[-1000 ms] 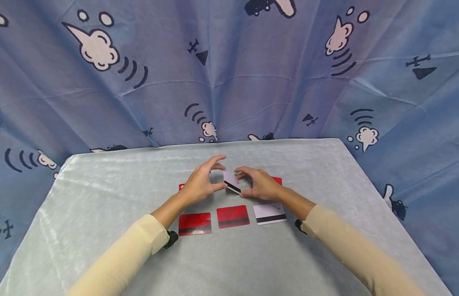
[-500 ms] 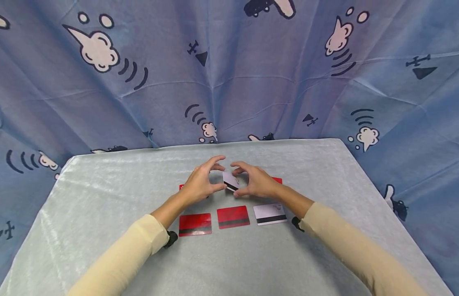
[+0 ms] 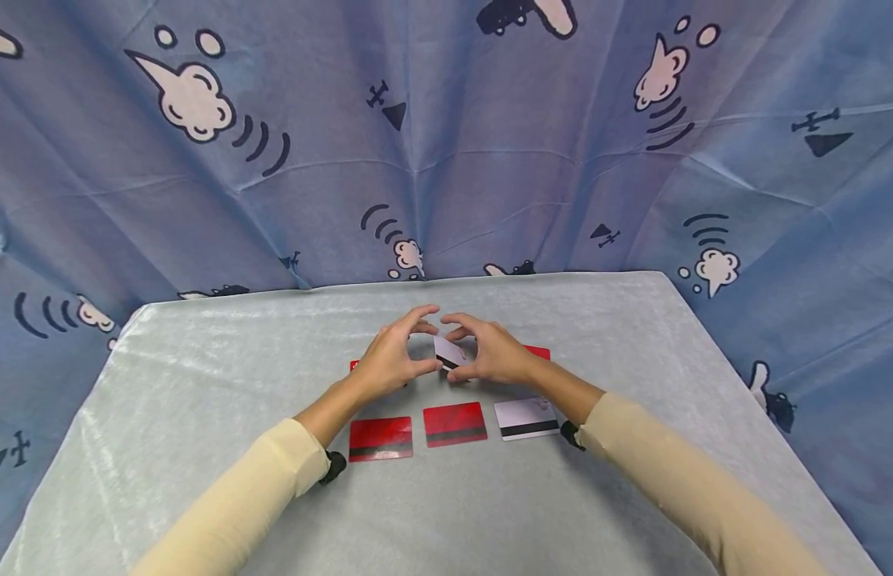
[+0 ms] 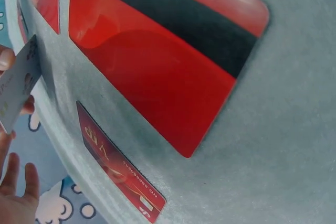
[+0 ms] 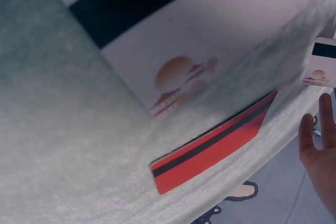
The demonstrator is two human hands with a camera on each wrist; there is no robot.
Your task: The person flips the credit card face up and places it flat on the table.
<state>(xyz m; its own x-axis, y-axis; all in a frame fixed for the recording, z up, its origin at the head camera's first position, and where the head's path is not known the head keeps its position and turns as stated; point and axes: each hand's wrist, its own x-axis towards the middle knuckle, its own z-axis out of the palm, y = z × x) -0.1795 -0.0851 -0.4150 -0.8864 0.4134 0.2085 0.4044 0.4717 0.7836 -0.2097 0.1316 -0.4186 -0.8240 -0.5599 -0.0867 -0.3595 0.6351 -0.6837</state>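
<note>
Leftward, a gold-lettered red card [image 4: 118, 169] peeks from behind the left hand [image 3: 389, 358], a striped red card [image 3: 380, 439] on its near side. That hand pinches a tilted white card [image 3: 449, 350] between both hands, nearer than which lies a middle red card [image 3: 455, 424]. The right hand [image 3: 500, 354] curls thumb and fingers round the tilted one; nearer sits a flat white card [image 3: 526, 418], behind it a half-hidden red card [image 3: 538, 351].

Dressed in plain pale cream cloth here: a long, smooth left sleeve [image 3: 238, 496] with a broad, softly creased cuff [image 3: 302, 452], then a matching right sleeve [image 3: 670, 464], wrinkling further up. Sporting a rounded black left wrist unit [image 3: 334, 468], too, plus a black right wrist unit [image 3: 572, 435], partly tucked away. Bare beyond, left hand [image 3: 396, 358] and right hand [image 3: 493, 352] alike!
</note>
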